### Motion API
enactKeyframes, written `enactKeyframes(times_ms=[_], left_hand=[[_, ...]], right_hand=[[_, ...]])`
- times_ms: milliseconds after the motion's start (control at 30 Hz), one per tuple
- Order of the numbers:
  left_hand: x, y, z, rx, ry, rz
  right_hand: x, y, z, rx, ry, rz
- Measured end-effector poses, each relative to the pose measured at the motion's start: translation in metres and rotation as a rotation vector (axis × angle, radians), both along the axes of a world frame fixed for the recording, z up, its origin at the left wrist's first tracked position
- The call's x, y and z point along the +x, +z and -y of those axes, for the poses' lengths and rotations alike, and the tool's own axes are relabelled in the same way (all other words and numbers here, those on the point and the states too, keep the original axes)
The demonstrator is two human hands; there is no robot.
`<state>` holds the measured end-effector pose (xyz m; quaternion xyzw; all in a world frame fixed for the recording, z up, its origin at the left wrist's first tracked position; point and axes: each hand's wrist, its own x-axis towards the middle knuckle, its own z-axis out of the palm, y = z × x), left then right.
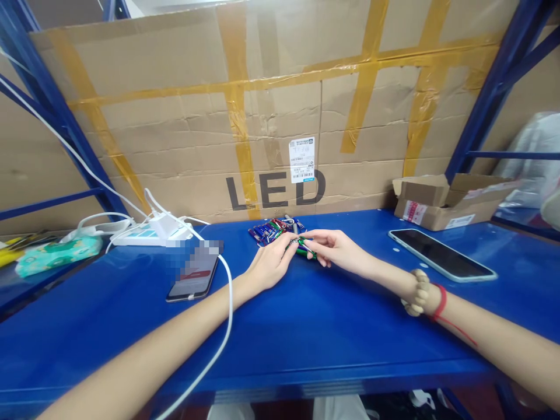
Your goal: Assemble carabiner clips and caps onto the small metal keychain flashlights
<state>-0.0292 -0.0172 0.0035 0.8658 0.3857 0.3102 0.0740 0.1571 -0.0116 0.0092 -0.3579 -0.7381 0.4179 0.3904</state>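
Observation:
Both hands meet near the back middle of the blue table. My left hand [275, 259] is closed, its thumb and fingers pinching the near side of a small shiny green carabiner [308, 254]. On the other side, my right hand [335, 248] grips the same carabiner between thumb and fingers. The fingers cover much of it, so its gate cannot be made out. Just behind my left hand lies a pile of similar carabiners [265, 232] in red, blue, purple and green. A grey metal rod-like piece [289, 223] shows at the pile's right.
A phone [196, 274] lies left of my hands, and a pale-cased phone [441, 254] lies right. The white cable [228, 326] crosses my left forearm from a power strip [146, 234]. An open carton [450, 201] stands back right. A large cardboard sheet [184, 146] walls the back.

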Motion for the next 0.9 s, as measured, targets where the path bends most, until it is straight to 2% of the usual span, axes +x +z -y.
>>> enactKeyframes(times_ms=[333, 500, 700, 900], left_hand=[[-0.0012, -0.0021, 0.0007, -0.008, 0.036, 0.067], [-0.0005, -0.0049, -0.001, -0.007, -0.03, 0.06], [0.0002, -0.0049, -0.0029, -0.008, 0.047, 0.095], [0.0011, -0.0039, -0.0012, -0.01, 0.052, 0.029]], right_hand=[[-0.0003, 0.0002, 0.007, 0.153, -0.03, 0.116], [-0.0015, -0.0009, 0.0086, 0.373, -0.069, 0.167], [0.0047, 0.0007, 0.0077, 0.722, -0.087, 0.45], [0.0056, -0.0003, 0.0085, 0.785, -0.102, 0.578]])
